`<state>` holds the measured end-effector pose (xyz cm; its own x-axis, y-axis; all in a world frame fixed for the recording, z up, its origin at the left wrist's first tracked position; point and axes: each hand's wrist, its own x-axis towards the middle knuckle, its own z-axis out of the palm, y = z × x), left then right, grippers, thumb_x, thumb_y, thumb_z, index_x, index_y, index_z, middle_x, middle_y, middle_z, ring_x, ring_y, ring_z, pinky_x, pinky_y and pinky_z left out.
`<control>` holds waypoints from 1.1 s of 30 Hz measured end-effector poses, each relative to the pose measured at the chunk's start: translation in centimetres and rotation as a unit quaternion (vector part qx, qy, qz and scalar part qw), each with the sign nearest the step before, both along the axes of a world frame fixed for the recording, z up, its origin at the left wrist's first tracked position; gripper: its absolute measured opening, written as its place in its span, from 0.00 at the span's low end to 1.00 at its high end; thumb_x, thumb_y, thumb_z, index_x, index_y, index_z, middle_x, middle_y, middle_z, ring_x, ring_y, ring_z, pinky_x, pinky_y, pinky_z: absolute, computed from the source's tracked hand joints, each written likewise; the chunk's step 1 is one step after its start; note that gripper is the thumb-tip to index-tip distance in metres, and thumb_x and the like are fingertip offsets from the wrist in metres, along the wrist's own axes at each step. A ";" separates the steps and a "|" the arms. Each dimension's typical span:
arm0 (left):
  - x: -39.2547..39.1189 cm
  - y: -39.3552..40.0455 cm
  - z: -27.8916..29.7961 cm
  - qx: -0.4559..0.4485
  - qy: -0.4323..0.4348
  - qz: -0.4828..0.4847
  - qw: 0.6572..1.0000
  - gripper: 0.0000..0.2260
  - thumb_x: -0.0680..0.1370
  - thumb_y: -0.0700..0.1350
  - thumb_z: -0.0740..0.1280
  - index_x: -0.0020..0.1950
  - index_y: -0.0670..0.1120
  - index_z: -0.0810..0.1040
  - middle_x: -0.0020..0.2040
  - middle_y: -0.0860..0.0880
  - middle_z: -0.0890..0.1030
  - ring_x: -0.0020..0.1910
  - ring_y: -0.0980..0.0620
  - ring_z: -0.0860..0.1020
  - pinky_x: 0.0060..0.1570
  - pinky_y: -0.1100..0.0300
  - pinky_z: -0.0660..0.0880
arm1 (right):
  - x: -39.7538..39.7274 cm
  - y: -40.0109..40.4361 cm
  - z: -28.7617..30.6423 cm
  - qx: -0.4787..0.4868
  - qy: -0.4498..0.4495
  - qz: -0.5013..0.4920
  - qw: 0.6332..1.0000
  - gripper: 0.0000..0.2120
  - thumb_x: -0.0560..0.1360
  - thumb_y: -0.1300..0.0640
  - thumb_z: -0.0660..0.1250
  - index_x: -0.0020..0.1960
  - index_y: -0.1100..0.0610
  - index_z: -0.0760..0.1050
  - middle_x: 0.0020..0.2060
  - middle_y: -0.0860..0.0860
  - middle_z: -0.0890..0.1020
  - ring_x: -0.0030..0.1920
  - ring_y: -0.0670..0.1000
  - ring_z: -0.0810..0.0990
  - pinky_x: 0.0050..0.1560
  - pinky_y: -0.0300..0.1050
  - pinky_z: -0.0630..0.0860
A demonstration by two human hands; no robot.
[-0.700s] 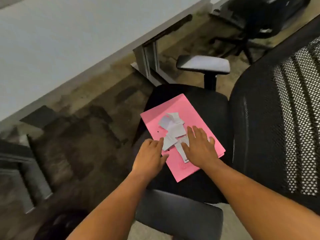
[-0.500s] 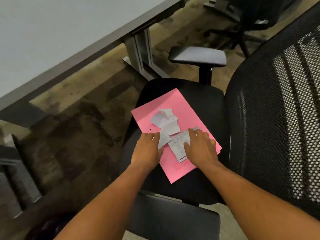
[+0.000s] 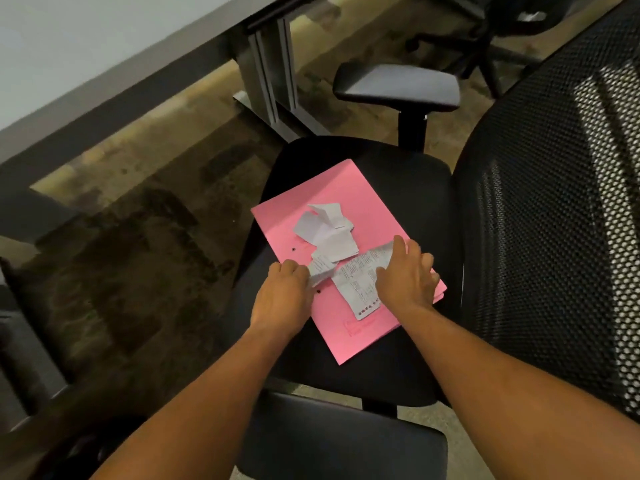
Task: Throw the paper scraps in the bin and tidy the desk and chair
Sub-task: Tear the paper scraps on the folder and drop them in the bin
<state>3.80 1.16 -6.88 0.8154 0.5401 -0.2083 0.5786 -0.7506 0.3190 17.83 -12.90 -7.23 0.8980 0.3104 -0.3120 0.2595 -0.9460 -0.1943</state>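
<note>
Gathering: both hands down on the pink folder (image 3: 346, 199), raking scraps inward.
L hand: left hand (image 3: 282, 299) curled, fingertips pinching the near-left edge of the paper scraps (image 3: 332, 244).
R hand: right hand (image 3: 405, 275) fingers spread & bent, pressing on the long printed receipt strip (image 3: 356, 289); can't tell if it's actually gripped.
Scraps: loose white pile on the folder, mid to near part; a folded bit stands up at the far end, untouched.
Folder: flat on the chair seat (image 3: 408, 181), angled, near corner close to the seat's front.
Chair: mesh back (image 3: 554, 202) to the right, armrest (image 3: 394, 86) beyond, 2nd armrest near the person.
Bench: bench (image 3: 69, 50) upper left, bare as far as seen.
Bin: not in view.
Progress: early, by the look of it. Nothing lifted yet; scraps not bunched.
Left: collect all scraps, bin them, sort the folder, tidy chair & bench.
</note>
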 end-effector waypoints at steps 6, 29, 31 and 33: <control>-0.2 1.9 1.8 -0.050 -0.139 -0.020 0.989 0.04 0.78 0.50 0.59 0.45 0.51 0.69 0.42 0.54 0.70 0.40 0.54 0.68 0.35 0.59 0.66 | -0.2 0.0 -1.1 -0.026 0.036 -0.032 0.998 0.40 0.72 0.47 0.72 0.76 0.51 0.53 0.65 0.57 0.70 0.64 0.59 0.67 0.59 0.59 0.69; 6.7 1.4 -0.2 -0.147 -0.025 -0.008 0.989 0.09 0.74 0.40 0.61 0.37 0.40 0.79 0.37 0.42 0.79 0.33 0.44 0.76 0.30 0.44 0.78 | 3.6 -0.4 4.6 0.425 0.079 -0.372 0.822 0.13 0.76 0.61 0.60 0.54 0.51 0.80 0.43 0.50 0.83 0.40 0.48 0.81 0.38 0.43 0.77; 6.5 1.3 0.0 -0.156 -0.034 -0.009 0.987 0.09 0.73 0.40 0.61 0.37 0.38 0.78 0.37 0.39 0.80 0.30 0.45 0.74 0.31 0.43 0.77 | 5.2 1.0 5.1 0.430 0.091 -0.344 0.830 0.12 0.78 0.59 0.61 0.56 0.50 0.79 0.48 0.51 0.83 0.46 0.53 0.83 0.47 0.50 0.80; 5.8 1.3 0.2 -0.165 -0.048 -0.015 0.985 0.09 0.72 0.41 0.63 0.39 0.38 0.79 0.39 0.39 0.81 0.34 0.44 0.76 0.36 0.44 0.78 | 6.2 2.8 4.8 0.431 0.141 -0.291 0.843 0.11 0.79 0.59 0.61 0.57 0.51 0.79 0.49 0.52 0.83 0.47 0.52 0.82 0.49 0.50 0.80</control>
